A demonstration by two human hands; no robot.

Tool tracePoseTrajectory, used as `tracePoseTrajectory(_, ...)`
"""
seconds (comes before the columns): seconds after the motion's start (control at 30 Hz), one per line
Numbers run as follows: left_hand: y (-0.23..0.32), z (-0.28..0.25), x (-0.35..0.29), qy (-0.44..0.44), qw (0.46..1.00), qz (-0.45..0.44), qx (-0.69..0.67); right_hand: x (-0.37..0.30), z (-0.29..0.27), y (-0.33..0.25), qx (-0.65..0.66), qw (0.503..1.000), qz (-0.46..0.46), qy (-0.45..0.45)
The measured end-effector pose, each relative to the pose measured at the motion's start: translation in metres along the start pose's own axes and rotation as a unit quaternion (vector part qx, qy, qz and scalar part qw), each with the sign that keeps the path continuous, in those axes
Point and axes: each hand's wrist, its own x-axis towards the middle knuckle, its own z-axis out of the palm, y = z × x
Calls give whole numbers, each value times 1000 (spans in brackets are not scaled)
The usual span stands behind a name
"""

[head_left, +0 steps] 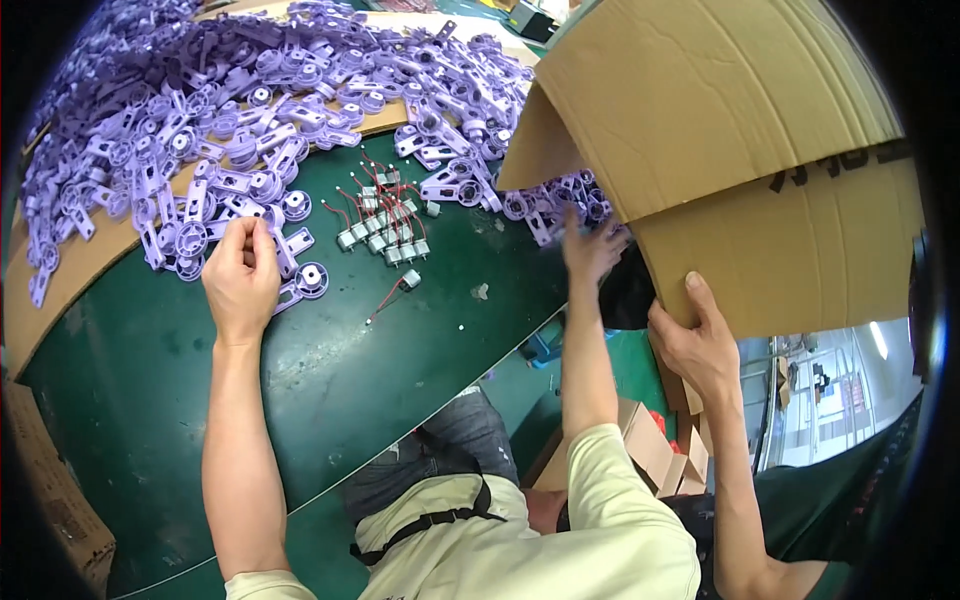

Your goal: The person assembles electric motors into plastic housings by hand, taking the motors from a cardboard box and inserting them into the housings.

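My left hand (241,280) is closed in a pinch at the near edge of the purple plastic parts (190,237). Whatever its fingertips hold, if anything, is hidden. My right hand (594,252), somewhat blurred, has its fingers spread beside more purple parts (545,205), below the open end of a cardboard box (720,100). Another person's hand (697,345) grips the lower edge of that box, which is tilted over the table's right side. Between my hands lies a cluster of small silver motors (385,230) with red wires; one single motor (409,280) lies apart, nearer me.
Purple parts cover the far side of the green table (400,350), piled over a curved cardboard sheet (75,275). A brown carton (60,490) stands at the lower left. Open cartons (645,445) sit below the table at right, beside the other person's dark green sleeve (850,500).
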Motion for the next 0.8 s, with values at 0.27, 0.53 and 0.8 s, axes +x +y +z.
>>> tracePoseTrajectory(0.27, 13, 5, -2, -7, 1000, 13, -26, 75, 66, 41, 79, 981, 55, -169)
tracePoseTrajectory(0.53, 13, 7, -5, -17, 998, 45, 34, 58, 68, 2, 66, 985, 132, -88)
tracePoseTrajectory(0.8, -14, 16, -8, -25, 995, 88, 47, 77, 62, 19, 197, 960, 131, -147)
